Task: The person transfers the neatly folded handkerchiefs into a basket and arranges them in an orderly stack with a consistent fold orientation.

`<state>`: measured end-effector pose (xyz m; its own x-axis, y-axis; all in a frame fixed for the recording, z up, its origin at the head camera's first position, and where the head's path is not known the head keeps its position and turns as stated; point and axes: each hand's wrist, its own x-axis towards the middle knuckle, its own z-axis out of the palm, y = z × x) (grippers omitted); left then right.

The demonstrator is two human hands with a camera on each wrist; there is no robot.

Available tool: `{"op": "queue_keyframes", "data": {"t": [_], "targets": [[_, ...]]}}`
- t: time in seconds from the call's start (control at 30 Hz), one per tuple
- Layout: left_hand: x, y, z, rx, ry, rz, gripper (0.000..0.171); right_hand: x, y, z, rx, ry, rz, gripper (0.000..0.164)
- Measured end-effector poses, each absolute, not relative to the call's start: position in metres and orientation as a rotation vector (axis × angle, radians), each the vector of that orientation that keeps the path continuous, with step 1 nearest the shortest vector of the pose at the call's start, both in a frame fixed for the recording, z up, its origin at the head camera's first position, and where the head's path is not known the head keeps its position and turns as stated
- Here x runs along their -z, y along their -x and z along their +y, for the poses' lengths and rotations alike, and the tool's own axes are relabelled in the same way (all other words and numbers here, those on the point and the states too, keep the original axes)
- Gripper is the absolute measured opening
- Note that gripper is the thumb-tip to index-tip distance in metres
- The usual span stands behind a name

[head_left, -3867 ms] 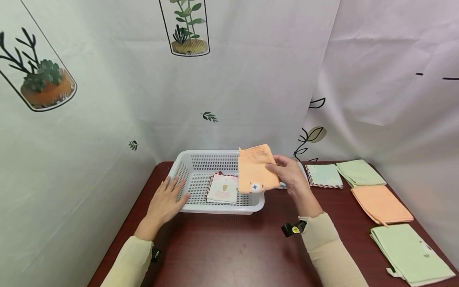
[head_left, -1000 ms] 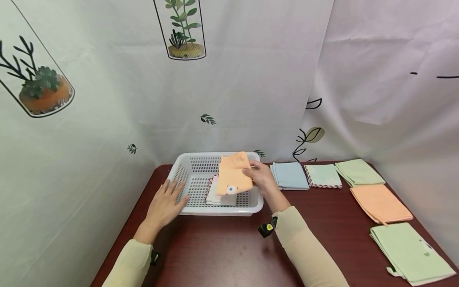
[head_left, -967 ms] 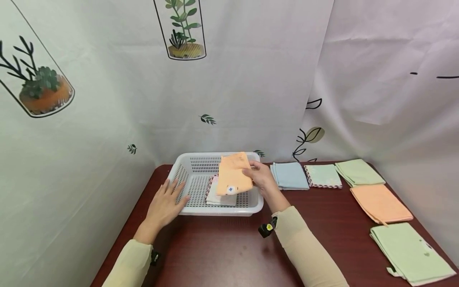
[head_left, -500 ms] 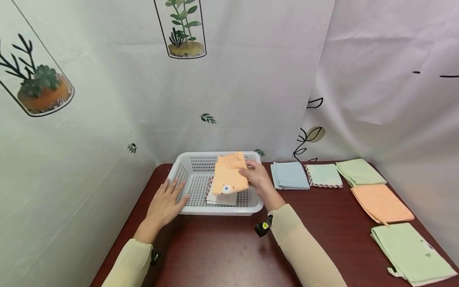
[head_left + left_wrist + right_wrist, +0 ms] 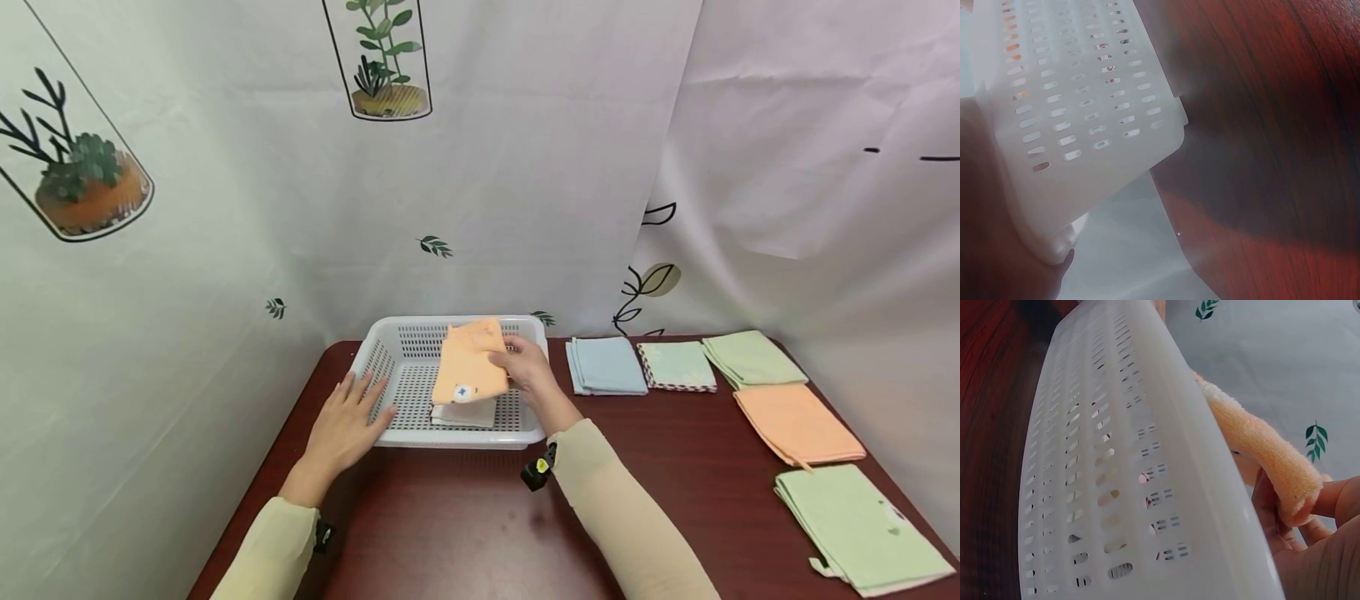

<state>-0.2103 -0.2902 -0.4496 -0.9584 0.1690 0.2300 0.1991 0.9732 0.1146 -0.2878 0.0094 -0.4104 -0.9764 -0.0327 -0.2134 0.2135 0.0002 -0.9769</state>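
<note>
My right hand [image 5: 525, 367] pinches a folded orange towel [image 5: 471, 358] by its right edge, over the white plastic basket [image 5: 450, 438]. The towel bears a white patch with a blue star shape near its lower edge. Beneath it, a folded white cloth [image 5: 463, 414] lies on the basket floor, partly covered from view. In the right wrist view, thumb and fingers close round the fluffy orange towel [image 5: 1266, 444] beyond the basket wall [image 5: 1116, 456]. My left hand [image 5: 345, 421] rests with fingers spread on the basket's left rim; in the left wrist view the slotted wall [image 5: 1079, 119] shows beside it.
On the dark red table [image 5: 465, 517], right of the basket, lie a blue folded towel [image 5: 607, 367], a pale green checked-edge cloth [image 5: 678, 365], a green towel [image 5: 754, 360], an orange towel [image 5: 798, 423] and a larger green towel [image 5: 862, 527]. Patterned curtains [image 5: 525, 167] stand behind.
Over the last seconds my right hand has carried the orange towel leftward, from the basket's right side to above the white cloth. The left hand has stayed on the rim.
</note>
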Motion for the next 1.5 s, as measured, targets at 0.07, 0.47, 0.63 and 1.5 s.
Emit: {"op": "queue_keyframes", "data": {"t": [0.07, 0.47, 0.63, 1.5], "targets": [[0.45, 0.21, -0.29, 0.192, 0.269, -2.906, 0.069, 0.411, 0.288, 0.008, 2.097, -0.195, 2.079, 0.036], [0.45, 0.21, -0.292, 0.197, 0.275, -2.913, 0.068, 0.422, 0.294, 0.001, 2.067, -0.246, 2.017, 0.038], [0.45, 0.211, -0.293, 0.187, 0.277, -2.904, 0.068, 0.425, 0.296, -0.005, 2.072, -0.24, 1.993, 0.039], [0.45, 0.21, -0.289, 0.208, 0.263, -2.9, 0.067, 0.435, 0.301, -0.018, 2.036, -0.263, 1.904, 0.039]]}}
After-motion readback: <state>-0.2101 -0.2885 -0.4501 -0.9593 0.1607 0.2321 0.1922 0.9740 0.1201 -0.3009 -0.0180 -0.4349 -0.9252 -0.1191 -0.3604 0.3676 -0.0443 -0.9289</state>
